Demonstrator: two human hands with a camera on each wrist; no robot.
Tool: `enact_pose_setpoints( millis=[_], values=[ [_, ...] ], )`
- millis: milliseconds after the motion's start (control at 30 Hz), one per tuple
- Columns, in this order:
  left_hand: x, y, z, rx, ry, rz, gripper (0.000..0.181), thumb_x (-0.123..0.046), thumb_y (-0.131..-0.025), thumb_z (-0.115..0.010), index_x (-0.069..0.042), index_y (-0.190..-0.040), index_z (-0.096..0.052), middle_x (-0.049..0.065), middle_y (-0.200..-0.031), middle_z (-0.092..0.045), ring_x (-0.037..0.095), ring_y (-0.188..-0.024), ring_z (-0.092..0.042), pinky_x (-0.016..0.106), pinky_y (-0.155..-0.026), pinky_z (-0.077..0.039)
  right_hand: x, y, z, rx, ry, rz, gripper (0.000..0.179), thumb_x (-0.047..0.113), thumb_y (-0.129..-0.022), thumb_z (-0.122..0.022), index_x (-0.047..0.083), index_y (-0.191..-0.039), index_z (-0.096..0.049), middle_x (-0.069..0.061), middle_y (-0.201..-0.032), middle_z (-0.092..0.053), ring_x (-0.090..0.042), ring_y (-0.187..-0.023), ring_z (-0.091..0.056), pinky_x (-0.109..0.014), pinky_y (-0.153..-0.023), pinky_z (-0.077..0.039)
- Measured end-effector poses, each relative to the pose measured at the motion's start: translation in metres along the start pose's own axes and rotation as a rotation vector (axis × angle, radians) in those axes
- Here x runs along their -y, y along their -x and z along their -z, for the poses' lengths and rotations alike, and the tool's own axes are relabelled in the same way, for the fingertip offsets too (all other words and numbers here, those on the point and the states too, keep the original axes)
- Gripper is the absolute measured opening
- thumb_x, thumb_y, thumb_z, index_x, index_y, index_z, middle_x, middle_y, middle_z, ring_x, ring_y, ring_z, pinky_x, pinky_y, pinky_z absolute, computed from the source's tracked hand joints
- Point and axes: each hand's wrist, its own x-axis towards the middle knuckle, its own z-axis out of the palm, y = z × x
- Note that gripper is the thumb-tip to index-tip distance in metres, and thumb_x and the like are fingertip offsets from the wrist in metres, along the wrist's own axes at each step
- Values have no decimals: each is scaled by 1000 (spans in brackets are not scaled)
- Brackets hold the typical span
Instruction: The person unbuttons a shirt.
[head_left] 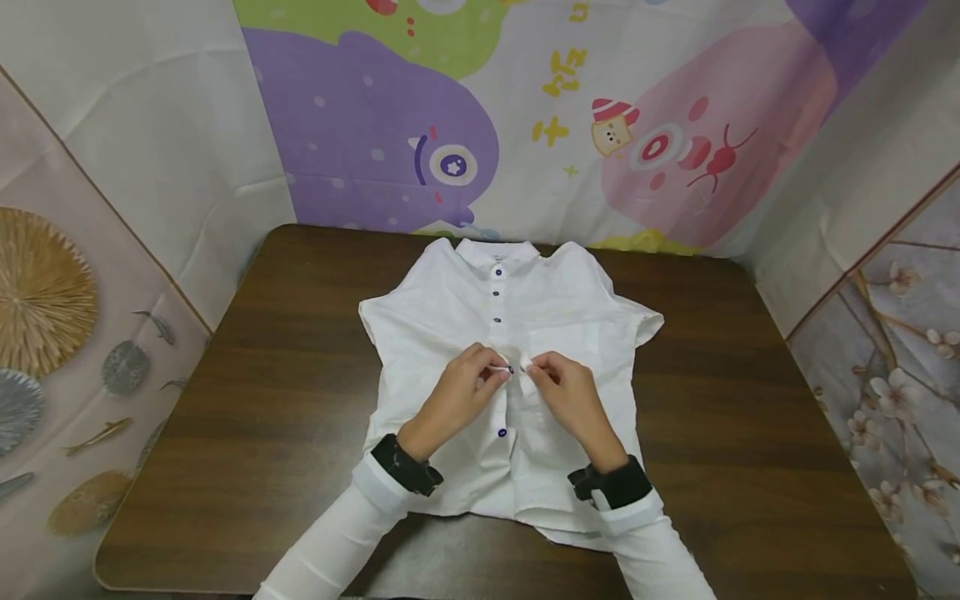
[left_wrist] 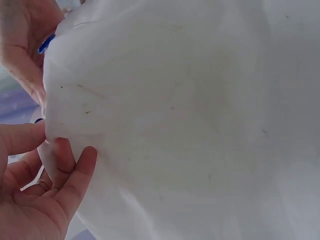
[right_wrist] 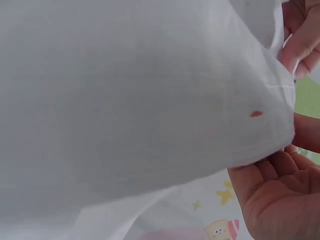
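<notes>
A white short-sleeved shirt (head_left: pixel 442 325) lies front up, collar away from me, with dark blue buttons down its front. My left hand (head_left: pixel 465 387) pinches one front edge beside a blue button (head_left: pixel 512 370). Opposite it, my right hand (head_left: pixel 564 392) pinches the other front edge, a small gap apart. Raised cloth fills most of the left wrist view, with the fingers of my left hand (left_wrist: pixel 47 185) at its edge. In the right wrist view a buttonhole slit (right_wrist: pixel 256 114) shows in the cloth near my right hand (right_wrist: pixel 282 190).
The shirt lies on a dark brown wooden table (head_left: pixel 285 400). Behind it hangs a cloth with cartoon figures (head_left: pixel 390 125). Patterned panels stand at left and right. A lower blue button (head_left: pixel 502 432) sits near the parted front edge.
</notes>
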Motion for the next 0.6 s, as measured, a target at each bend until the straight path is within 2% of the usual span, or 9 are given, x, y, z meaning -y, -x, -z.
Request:
enact_pose_setpoints(
  millis=[267, 467, 600],
  values=[
    [7, 8, 6, 59, -10, 33, 5, -12, -88, -63, -8, -86, -63, 4, -85, -57, 15, -78, -59, 26, -69, -49, -11, 4, 4, 2, 82, 54, 10, 12, -89, -60, 4, -89, -66, -5, -66, -56, -12, -61, -46, -24, -58, -38],
    [15, 15, 7, 124, -45, 36, 5, -12, -88, -63, -7, -87, -63, 4, -86, -58, 17, -79, -60, 27, -70, -48, -21, 8, 5, 82, 164, 113, 13, 13, -90, -60, 3, -89, -68, -1, -61, -53, -9, -57, -43, -23, -56, -38],
    [18, 19, 6, 161, -64, 56, 6, -12, -87, -63, -6, -87, -64, 6, -86, -58, 19, -80, -60, 30, -73, -49, -26, 10, 5, 153, 203, 100, 10, 11, -87, -62, 4, -90, -69, 0, -62, -52, -8, -58, -43, -23, -56, -38]
  ],
)
